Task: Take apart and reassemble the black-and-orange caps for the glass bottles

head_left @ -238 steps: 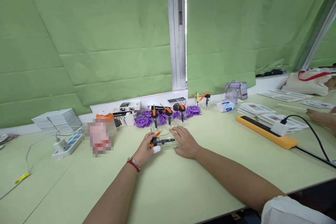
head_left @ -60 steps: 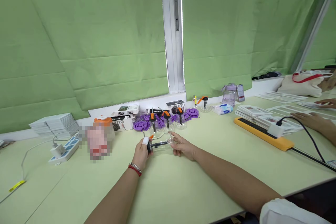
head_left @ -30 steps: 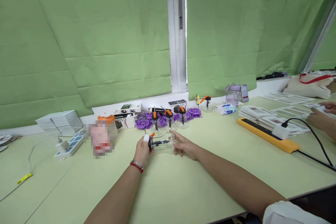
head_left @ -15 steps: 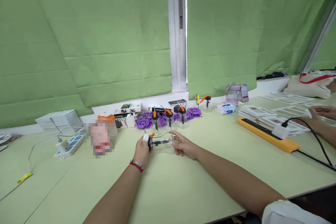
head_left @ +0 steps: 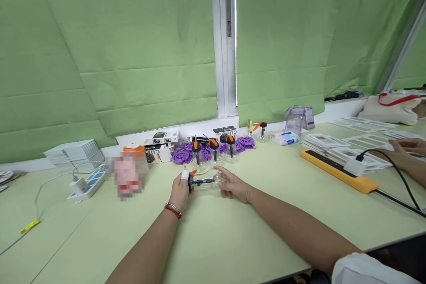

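Observation:
Above the table, a clear bottle (head_left: 205, 182) lies on its side between my hands, with a dark tube running along its inside. My left hand (head_left: 180, 190) is closed around its black cap end, where a bit of orange lever sticks out; the thumb has a white wrap. At the other end, my right hand (head_left: 234, 183) grips the bottle's base, fingers curled behind and below. Just beyond my hands stand three similar clear bottles with black and orange tops, among them a bottle (head_left: 231, 151) on the right.
Purple plastic parts (head_left: 181, 157) and printed boxes (head_left: 159, 153) line the back. Another bottle (head_left: 262, 132) and a tissue pack (head_left: 284, 138) stand further right. A yellow power strip (head_left: 337, 171) lies by stacked cards, near another person's hands (head_left: 404, 153). At left sits a white power strip (head_left: 91, 186).
My hands and the bottle are almost still. At the right edge, the other person's hands have shifted slightly.

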Motion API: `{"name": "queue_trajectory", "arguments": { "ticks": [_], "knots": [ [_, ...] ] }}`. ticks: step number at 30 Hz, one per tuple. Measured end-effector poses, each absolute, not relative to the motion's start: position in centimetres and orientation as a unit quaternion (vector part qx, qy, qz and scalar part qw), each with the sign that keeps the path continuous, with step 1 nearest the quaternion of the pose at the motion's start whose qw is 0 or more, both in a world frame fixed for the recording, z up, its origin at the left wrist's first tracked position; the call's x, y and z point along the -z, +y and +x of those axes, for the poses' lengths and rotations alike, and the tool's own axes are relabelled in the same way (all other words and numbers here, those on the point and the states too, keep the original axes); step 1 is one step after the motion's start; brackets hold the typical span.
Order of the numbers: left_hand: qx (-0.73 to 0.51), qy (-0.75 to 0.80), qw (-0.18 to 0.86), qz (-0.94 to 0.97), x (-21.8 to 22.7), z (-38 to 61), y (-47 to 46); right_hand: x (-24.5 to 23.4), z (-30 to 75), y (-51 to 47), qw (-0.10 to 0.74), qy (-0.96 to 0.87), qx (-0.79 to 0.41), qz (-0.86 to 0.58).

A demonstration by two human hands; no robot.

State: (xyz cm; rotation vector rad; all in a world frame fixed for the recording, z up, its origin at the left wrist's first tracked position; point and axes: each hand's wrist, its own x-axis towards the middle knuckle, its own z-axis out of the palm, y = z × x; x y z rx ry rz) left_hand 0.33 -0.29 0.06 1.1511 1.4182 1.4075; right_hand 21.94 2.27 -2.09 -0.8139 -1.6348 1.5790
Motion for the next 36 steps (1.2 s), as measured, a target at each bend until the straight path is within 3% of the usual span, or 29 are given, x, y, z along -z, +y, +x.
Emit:
{"name": "queue_trajectory", "arguments": {
  "ticks": [24, 36],
  "knots": [
    [-0.523, 0.552, 0.285, 0.583, 0.3, 0.3, -0.4, 2.1, 21.6, 3.1, 0.34, -0.583, -0.66, -0.33],
    [-0.538, 0.467, 0.331, 0.619, -0.3, -0.1, -1.2, 1.9, 21.6, 2.9, 0.33, -0.554, -0.688, -0.333]
  ]
}}
